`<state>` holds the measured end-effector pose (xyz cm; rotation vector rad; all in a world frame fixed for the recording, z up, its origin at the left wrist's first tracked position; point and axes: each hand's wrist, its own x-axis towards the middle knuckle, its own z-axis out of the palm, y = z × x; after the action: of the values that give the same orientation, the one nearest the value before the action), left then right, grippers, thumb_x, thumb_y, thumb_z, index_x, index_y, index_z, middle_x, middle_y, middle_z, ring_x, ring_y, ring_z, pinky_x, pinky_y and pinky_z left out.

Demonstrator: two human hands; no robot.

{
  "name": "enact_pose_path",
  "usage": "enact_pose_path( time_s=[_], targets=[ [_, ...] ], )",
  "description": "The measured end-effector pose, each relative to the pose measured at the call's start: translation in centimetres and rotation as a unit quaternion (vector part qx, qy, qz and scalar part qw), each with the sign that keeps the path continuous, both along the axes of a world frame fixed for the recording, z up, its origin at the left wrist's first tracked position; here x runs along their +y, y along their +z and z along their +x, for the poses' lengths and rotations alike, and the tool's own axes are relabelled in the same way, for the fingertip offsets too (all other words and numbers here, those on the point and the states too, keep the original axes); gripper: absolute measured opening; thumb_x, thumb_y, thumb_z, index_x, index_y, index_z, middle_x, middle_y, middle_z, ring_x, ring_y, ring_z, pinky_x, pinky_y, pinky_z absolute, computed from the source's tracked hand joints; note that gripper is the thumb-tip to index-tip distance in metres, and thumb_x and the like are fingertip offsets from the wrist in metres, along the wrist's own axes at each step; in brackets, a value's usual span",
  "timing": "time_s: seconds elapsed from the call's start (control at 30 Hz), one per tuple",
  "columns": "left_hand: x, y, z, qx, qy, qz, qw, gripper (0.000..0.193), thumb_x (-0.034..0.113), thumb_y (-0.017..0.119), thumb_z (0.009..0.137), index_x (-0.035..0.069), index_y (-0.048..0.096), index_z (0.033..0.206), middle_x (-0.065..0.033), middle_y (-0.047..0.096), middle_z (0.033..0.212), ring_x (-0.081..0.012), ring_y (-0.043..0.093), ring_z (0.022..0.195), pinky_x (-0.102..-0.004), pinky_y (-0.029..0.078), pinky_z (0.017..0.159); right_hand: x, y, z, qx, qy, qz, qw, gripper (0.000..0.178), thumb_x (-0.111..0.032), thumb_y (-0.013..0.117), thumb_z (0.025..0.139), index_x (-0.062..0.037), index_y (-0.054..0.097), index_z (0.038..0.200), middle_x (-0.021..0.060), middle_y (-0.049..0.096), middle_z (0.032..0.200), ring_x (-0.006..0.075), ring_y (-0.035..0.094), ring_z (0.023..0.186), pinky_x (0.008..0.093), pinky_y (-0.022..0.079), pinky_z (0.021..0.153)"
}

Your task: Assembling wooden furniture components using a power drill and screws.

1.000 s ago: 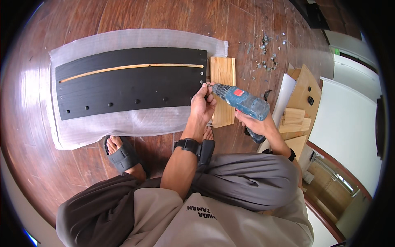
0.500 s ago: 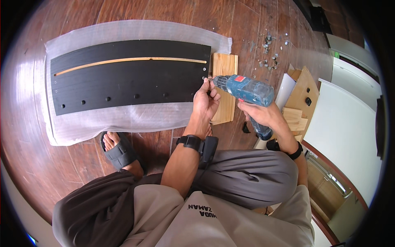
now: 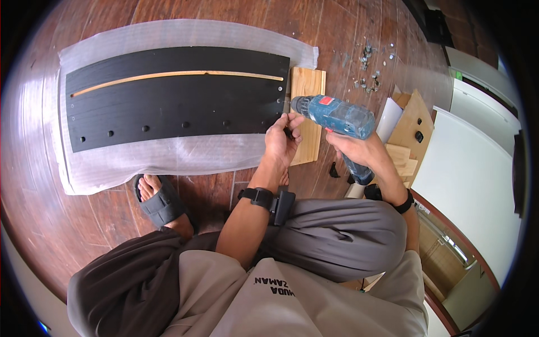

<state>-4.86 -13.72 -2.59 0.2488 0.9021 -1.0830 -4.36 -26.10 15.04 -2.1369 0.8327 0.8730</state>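
The right hand (image 3: 359,149) has a tight grip on the blue drill (image 3: 337,121). Its tip points left at the left hand (image 3: 281,140), whose fingers pinch something small there, just beside the black board (image 3: 168,106) on the floor.

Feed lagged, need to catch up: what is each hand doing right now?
Left hand: fingers pinched at the chuck of the blue cordless drill; whether they hold anything cannot be told.
Right hand: closed around the drill's grip.

- Dark wooden floor (image 3: 50,185), planks glossy.
- White foam sheet (image 3: 168,154) spread flat, black board (image 3: 168,106) on top.
- Pale wood block (image 3: 307,84) just beside the sheet's right edge.
- Loose screws (image 3: 368,81) scattered toward the far right.
- Cardboard pieces (image 3: 412,121) near the right edge.
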Motion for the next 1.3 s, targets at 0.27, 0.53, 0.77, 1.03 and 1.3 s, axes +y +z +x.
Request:
enact_pose_path(
  time_s=[0.27,0.53,0.77,1.03,1.3],
  targets=[
    [0.4,0.2,-1.2,-0.102,-0.078,0.049,0.991,0.022,0.017,0.040,0.097,0.003,0.055,0.105,-0.0092,0.064,0.087,-0.0165,0.059,0.070,-0.0320,0.052,0.065,0.2,-0.3,-0.8,-0.022,0.054,-0.045,0.997,0.022,-0.017,0.060,0.078,-0.0022,0.060,0.095,0.0152,0.064,0.077,0.0247,0.064,0.060,0.0367,0.051,0.061],
    [1.6,0.7,-0.3,-0.144,-0.055,0.054,0.987,0.026,0.017,0.043,0.099,-0.001,0.052,0.115,-0.0120,0.064,0.088,-0.0184,0.062,0.071,-0.0357,0.057,0.069,1.4,0.2,0.8,0.037,-0.037,-0.028,0.998,0.025,-0.022,0.061,0.079,-0.0051,0.063,0.097,0.0144,0.067,0.082,0.0277,0.066,0.069,0.0368,0.053,0.065],
    [0.8,0.2,0.5,-0.214,-0.058,0.016,0.975,0.022,0.023,0.052,0.097,0.003,0.062,0.096,-0.0020,0.059,0.077,-0.0101,0.052,0.062,-0.0224,0.043,0.054,-0.2,1.3,-0.5,0.120,-0.048,-0.109,0.986,0.049,-0.048,0.070,0.073,-0.0100,0.067,0.104,0.0105,0.071,0.092,0.0167,0.067,0.082,0.0323,0.053,0.079],
    [3.7,-2.3,2.0,-0.295,-0.134,0.057,0.944,0.031,0.036,0.044,0.090,0.010,0.061,0.094,0.0008,0.044,0.058,-0.0127,0.032,0.045,-0.0302,0.030,0.045,-0.2,-3.0,-2.8,-0.137,0.048,-0.072,0.987,0.035,-0.034,0.064,0.067,-0.0049,0.070,0.086,0.0226,0.066,0.077,0.0354,0.068,0.077,0.0427,0.054,0.068],
    [2.5,2.3,3.1,-0.335,-0.193,-0.105,0.916,0.025,0.019,0.046,0.097,0.002,0.060,0.108,-0.0016,0.051,0.071,-0.0135,0.044,0.059,-0.0313,0.039,0.060,-2.1,-6.9,-8.0,-0.307,-0.029,-0.016,0.951,0.031,-0.032,0.068,0.081,-0.0060,0.063,0.096,0.0102,0.066,0.080,0.0188,0.059,0.070,0.0357,0.049,0.068]
  ],
)
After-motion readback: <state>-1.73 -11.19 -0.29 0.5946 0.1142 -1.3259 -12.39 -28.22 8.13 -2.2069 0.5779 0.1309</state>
